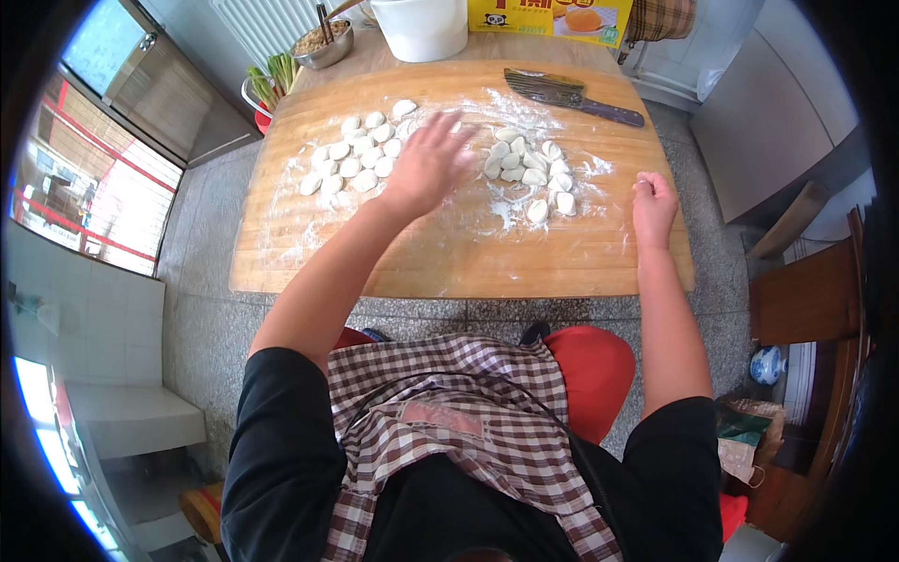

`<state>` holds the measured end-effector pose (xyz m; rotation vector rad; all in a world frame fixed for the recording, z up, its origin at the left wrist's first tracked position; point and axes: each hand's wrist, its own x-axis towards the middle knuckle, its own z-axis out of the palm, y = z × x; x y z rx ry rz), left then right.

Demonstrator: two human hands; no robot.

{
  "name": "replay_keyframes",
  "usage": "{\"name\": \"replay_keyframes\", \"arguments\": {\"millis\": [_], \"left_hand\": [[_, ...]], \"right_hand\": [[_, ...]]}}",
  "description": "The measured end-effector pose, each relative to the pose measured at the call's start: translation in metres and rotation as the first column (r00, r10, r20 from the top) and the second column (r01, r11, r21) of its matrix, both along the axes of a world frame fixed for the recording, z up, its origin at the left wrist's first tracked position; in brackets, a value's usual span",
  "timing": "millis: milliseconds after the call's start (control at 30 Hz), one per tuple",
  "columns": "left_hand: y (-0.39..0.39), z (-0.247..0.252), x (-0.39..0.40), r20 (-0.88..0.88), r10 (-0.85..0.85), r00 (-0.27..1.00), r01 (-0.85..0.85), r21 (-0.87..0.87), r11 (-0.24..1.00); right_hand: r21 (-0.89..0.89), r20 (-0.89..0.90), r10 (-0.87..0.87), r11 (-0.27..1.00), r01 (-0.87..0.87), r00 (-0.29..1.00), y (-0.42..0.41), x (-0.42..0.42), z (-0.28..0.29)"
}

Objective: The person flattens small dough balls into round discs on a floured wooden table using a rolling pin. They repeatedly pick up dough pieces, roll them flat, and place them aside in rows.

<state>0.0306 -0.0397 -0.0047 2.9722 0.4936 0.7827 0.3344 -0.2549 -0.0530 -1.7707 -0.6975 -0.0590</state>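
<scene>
My left hand [430,168], blurred, is spread palm down over the floured middle of a wooden board [435,253]. It covers the right edge of a group of flattened dough pieces [363,145]. To its right sits a cluster of small pale dough pieces [513,158], with a few single ones [538,211] at the near side. My right hand [654,204] is curled up by the board's right edge. Nothing shows in its fingers, though the palm side is hidden. Loose flour [509,214] dusts the board around both groups.
A cleaver [544,88] lies at the far right, handle [614,112] toward the edge. Behind the board stand a metal bowl of filling [324,53] with chopsticks, a white bucket [419,31] and a yellow carton [548,21]. Green onions [274,74] rise beside the far left corner.
</scene>
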Motion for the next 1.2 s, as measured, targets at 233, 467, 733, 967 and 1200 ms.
{"name": "replay_keyframes", "arguments": {"millis": [233,467,733,967,1200], "left_hand": [[-0.024,-0.002,0.025,-0.328,0.094,0.940,-0.091,0.024,0.996],[-0.018,-0.017,0.020,0.178,-0.063,0.982,0.100,-0.210,0.973],[0.045,-0.009,-0.009,0.089,0.286,0.954,-0.280,-0.077,0.957],[0.038,0.010,0.044,-0.134,0.268,0.954,-0.298,-0.324,0.898],[-0.007,0.027,0.006,-0.195,0.112,0.974,-0.218,-0.709,0.671]], "right_hand": [[-0.017,-0.004,-0.006,1.000,0.006,1.000,-0.003,-0.007,0.006],[-0.045,-0.013,-0.011,0.999,0.011,1.000,-0.008,0.004,0.000],[-0.036,0.037,-0.015,0.999,0.016,0.999,-0.002,-0.011,0.014],[-0.005,0.062,-0.009,1.000,0.010,0.998,-0.002,-0.009,0.011],[-0.016,0.043,-0.016,1.000,0.017,0.999,-0.002,0.000,0.000]]}}
